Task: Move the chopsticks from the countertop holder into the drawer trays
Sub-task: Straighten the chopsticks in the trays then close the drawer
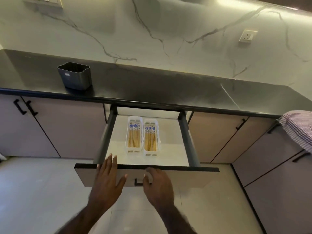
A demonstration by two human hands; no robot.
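Note:
The drawer stands pulled out below the black countertop. Inside it lie two white trays side by side, the left tray and the right tray, each filled with several yellow chopsticks with blue-patterned tops. The dark grey holder stands on the countertop at the left, and no chopsticks stick out of it. My left hand lies flat on the drawer front, fingers spread over its top edge. My right hand rests on the drawer front beside the black handle, holding nothing.
Closed cabinet doors with black handles flank the drawer on both sides. A red-and-white checked cloth hangs over the counter edge at the right. A wall socket sits on the marble backsplash. Pale tiled floor lies below.

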